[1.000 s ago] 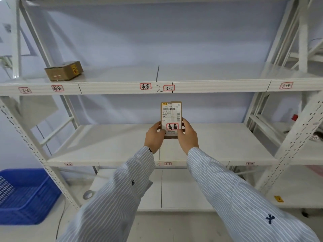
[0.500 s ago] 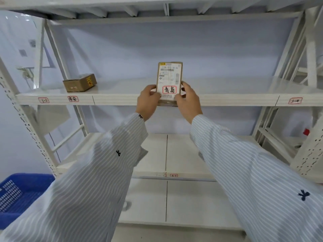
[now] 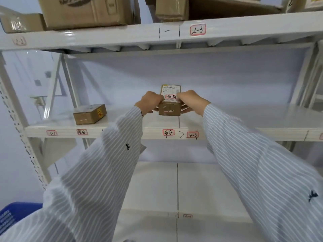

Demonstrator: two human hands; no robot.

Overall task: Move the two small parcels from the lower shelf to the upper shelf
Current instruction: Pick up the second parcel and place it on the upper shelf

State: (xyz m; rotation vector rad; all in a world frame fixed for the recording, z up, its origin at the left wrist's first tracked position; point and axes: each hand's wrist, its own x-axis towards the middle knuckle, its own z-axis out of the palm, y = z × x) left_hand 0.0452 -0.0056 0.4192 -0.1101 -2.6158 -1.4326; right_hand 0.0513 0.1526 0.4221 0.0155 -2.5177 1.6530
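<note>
White steel warehouse racking fills the view against a pale wall, its upper shelf [image 3: 244, 123], tagged 3-3 on the front lip, carrying the action. A person in a blue-and-white striped shirt holds a small brown cardboard parcel with a white shipping label [image 3: 169, 102] between both hands, the left hand [image 3: 148, 103] clamped on its 9 o'clock side and the right hand [image 3: 192, 102] clamped on its 3 o'clock side, fingers of each curled over the top face. The parcel sits dead centre between the two hands, neither nearer than the other, with its long axis running from 6 o'clock toward 12 o'clock, away from the person and into the shelf. Its near end appears to hover just above or barely on the shelf surface, right behind the red-bordered label on the lip; contact cannot be told for certain. At 9 o'clock from the hands, well apart, a second small brown cardboard parcel with a yellow sticker [image 3: 90, 114] already rests flat on the same shelf. Below, the lower shelf [image 3: 157, 186] shows bare. Likely next comes lowering the parcel flat and releasing both hands outward. Larger cardboard cartons [image 3: 83, 11] crowd the tier overhead.
</note>
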